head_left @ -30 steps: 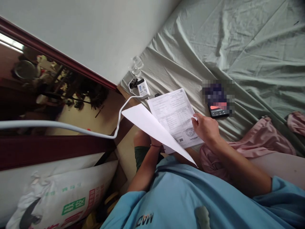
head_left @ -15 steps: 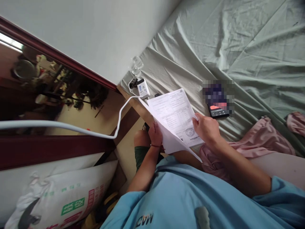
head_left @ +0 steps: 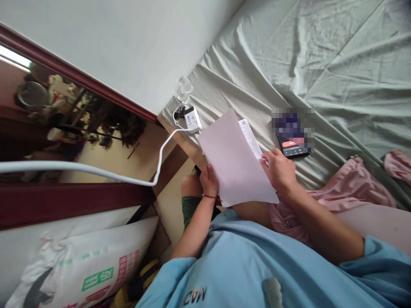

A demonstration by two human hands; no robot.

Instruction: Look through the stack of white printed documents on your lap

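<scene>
Left hand (head_left: 210, 182): clamped on the left edge of the papers (head_left: 224, 188), thumb uppermost; most of its fingers are hidden from me.
Right hand (head_left: 280, 171): thumb and forefinger together, pinching the right edge of the printed page (head_left: 252, 139); I cannot tell whether the sheet on top is caught too.
Blank sheet (head_left: 236, 154): on top, its plain face toward me, lying slantwise over most of the printed page and leaving a strip of it bare at the upper right.
Where the papers are: between my two hands, above my lap and the near edge of the bed, their lower edge just beyond my blue shirt (head_left: 257, 256).
Phone (head_left: 293, 150): on the grey-green bedsheet (head_left: 324, 68), near my right hand but apart from it, its screen lit and partly blurred out.
White box (head_left: 192, 119): just beyond the upper left corner of the papers, a pale cable (head_left: 96, 170) running from beside it to the left.
Clear cups (head_left: 184, 85): farther up, against the wall (head_left: 122, 51).
Pink cloth (head_left: 349, 184): crumpled on the bed, partly behind my right forearm.
White sack (head_left: 93, 265): low on my left, printed in green and red.
Bracelet (head_left: 209, 196): thin and dark red, around my left wrist.
</scene>
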